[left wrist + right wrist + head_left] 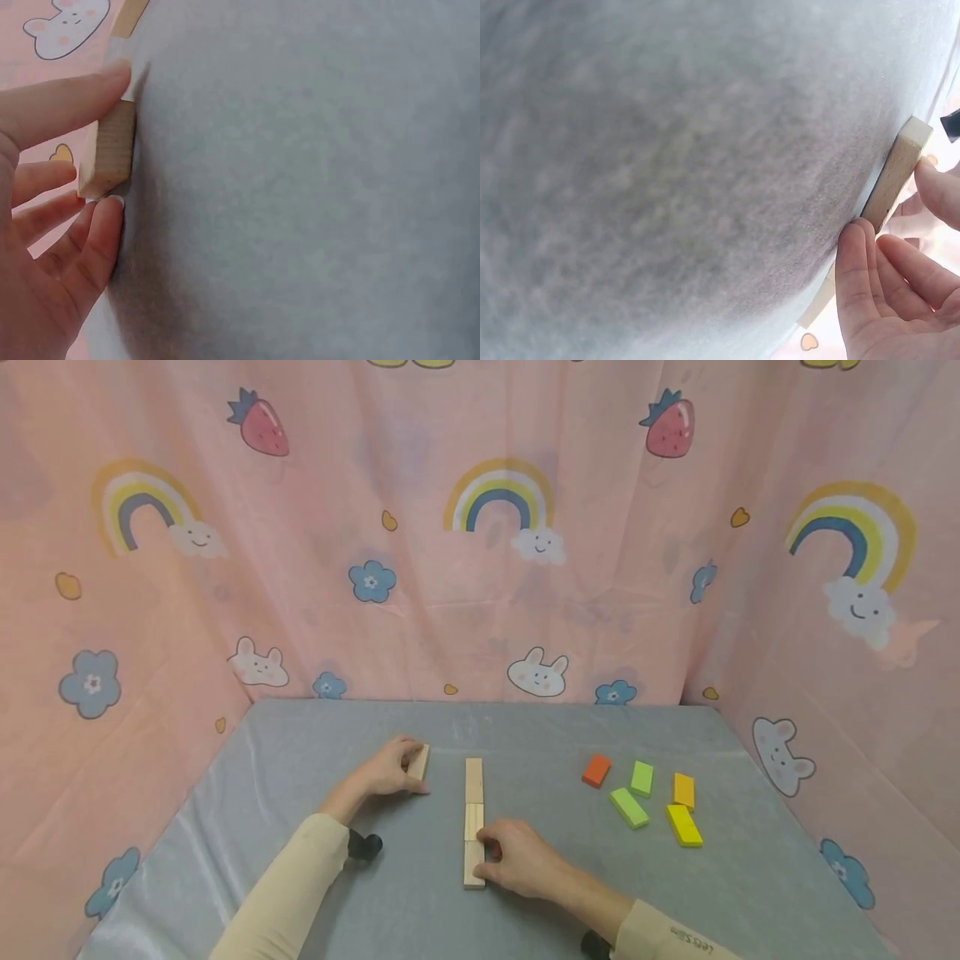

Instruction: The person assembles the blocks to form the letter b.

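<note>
In the head view, my left hand (pixel 390 768) pinches a plain wooden block (pixel 419 762) on the grey cloth. The left wrist view shows the thumb at one end of this block (pixel 112 146) and fingertips at the other. Right of it, several plain wooden blocks lie end to end in a straight row. These include a far block (pixel 474 779), a middle block (pixel 474 821) and a near block (pixel 472 867). My right hand (pixel 525 860) holds the near block, with thumb and fingertips spread along its length, the fingers by the joint with the middle block.
To the right lie a red-orange block (pixel 597 771), a green block (pixel 642 778), a second green block (pixel 629 808), an orange block (pixel 683 790) and a yellow block (pixel 684 825). A pink patterned curtain (pixel 420 635) surrounds the grey cloth-covered table (pixel 315 727).
</note>
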A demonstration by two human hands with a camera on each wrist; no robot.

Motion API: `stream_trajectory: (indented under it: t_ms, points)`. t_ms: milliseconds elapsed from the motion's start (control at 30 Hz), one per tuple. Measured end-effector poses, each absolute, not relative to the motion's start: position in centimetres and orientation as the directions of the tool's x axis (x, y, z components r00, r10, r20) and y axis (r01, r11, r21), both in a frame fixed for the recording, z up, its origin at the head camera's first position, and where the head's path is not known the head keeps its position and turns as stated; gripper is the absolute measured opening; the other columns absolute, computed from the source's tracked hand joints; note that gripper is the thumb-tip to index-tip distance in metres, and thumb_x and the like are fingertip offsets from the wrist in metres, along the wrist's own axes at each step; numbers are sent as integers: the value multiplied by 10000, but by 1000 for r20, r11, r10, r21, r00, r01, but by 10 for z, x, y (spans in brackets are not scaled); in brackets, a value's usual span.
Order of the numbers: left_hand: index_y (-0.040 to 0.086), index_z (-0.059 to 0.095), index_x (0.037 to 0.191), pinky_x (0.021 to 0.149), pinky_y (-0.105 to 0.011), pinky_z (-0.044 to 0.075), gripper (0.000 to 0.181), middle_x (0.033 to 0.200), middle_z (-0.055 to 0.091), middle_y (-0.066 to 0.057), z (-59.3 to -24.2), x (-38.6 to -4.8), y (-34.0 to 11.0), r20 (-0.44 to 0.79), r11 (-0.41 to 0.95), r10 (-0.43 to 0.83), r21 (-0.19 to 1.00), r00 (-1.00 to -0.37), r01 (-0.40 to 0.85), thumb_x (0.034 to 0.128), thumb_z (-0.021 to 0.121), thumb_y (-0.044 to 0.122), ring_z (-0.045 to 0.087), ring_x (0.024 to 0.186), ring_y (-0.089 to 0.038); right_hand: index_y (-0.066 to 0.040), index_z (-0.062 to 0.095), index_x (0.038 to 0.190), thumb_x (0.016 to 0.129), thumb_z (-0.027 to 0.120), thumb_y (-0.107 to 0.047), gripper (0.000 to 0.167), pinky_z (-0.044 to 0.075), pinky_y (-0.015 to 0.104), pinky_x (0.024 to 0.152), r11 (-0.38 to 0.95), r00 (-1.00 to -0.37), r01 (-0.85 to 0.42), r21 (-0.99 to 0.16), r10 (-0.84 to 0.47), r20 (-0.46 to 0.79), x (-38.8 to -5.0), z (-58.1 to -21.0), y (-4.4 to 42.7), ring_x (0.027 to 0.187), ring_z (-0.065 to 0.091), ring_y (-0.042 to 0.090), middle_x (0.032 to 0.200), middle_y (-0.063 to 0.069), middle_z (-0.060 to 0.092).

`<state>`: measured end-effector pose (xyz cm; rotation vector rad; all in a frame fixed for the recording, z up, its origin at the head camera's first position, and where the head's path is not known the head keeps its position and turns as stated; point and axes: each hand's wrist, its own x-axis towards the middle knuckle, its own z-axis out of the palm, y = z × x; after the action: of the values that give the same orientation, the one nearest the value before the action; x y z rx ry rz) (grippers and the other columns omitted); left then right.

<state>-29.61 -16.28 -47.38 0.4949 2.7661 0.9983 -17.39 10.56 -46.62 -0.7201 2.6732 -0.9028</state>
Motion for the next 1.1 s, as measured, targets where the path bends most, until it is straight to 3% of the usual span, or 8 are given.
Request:
stream_trajectory:
  t_ms: [433, 733, 1100]
  points:
    - [-19, 472, 1485, 1041, -533, 464, 866, 1501, 440, -191, -479, -300, -170, -72, 663, 383, 716, -921, 220, 762, 907, 178, 526, 1291, -405, 1, 726, 1124, 807, 870, -193, 399, 436, 237, 615, 683, -852, -391, -616, -522, -38, -174, -466, 106, 724, 493, 59, 827, -49, 580]
    - [-80, 505, 1435, 1005, -516, 499, 805, 1469, 466, -227, -476, -297, -161, -34, 723, 371, 637, -928, 266, 788, 881, 217, 573, 1228, -391, 6, 730, 1123, 803, 872, -188, 401, 439, 240, 620, 678, -853, -388, -624, -521, -36, -174, -466, 106, 726, 500, 65, 832, -37, 592]
    - [-68, 525, 1425, 971, -498, 508, 795, 1429, 498, -199, -470, -299, -153, 2, 734, 366, 614, -931, 290, 784, 872, 250, 583, 1155, -324, 6, 731, 1126, 805, 866, -187, 399, 437, 231, 616, 682, -855, -388, -621, -517, -34, -174, -468, 107, 720, 498, 56, 830, -42, 593]
